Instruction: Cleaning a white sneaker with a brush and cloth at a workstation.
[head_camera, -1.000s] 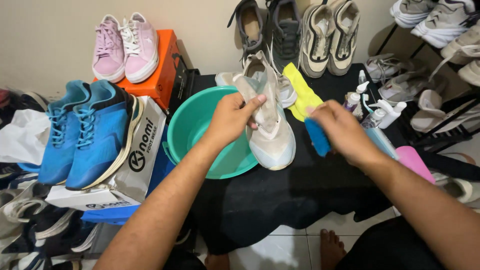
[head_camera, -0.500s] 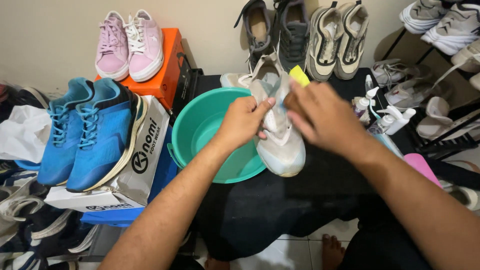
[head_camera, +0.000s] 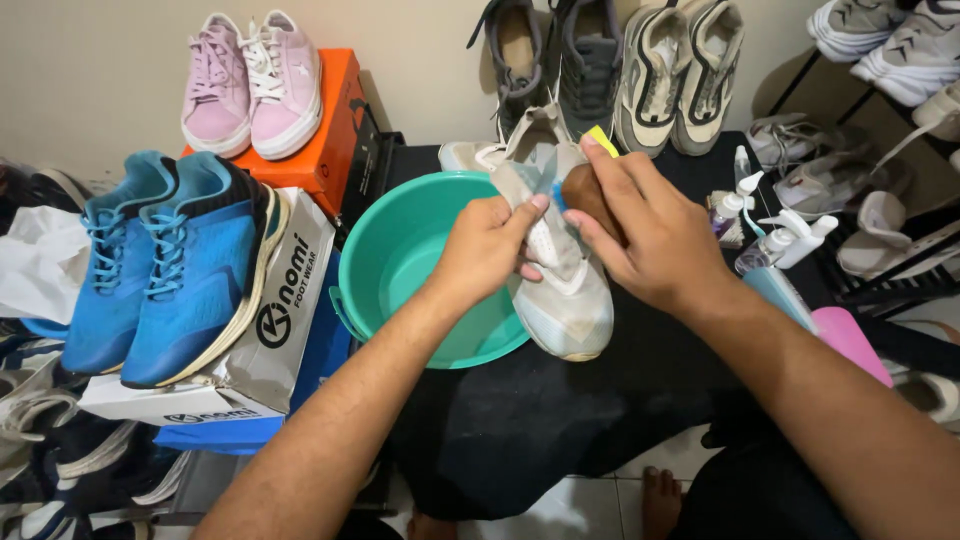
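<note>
My left hand (head_camera: 489, 248) grips the upper side of a worn pale grey sneaker (head_camera: 563, 285) that rests half over the rim of a teal basin (head_camera: 400, 255). My right hand (head_camera: 640, 235) presses a blue-handled brush (head_camera: 552, 190) into the shoe's opening, fingers curled around it. Most of the brush is hidden under my fingers. A yellow sponge (head_camera: 602, 140) peeks out just behind that hand. All of this sits on a table with a black cloth (head_camera: 600, 390).
Blue sneakers (head_camera: 165, 265) lie on a white shoebox at left, pink ones (head_camera: 250, 85) on an orange box. Grey and beige pairs (head_camera: 640, 60) line the back. White pump bottles (head_camera: 775, 235) and a pink item (head_camera: 850, 340) stand at right, beside a shoe rack.
My right hand came from the right of the shoe over onto it and now works the brush at its opening. The left hand keeps its hold on the shoe.
</note>
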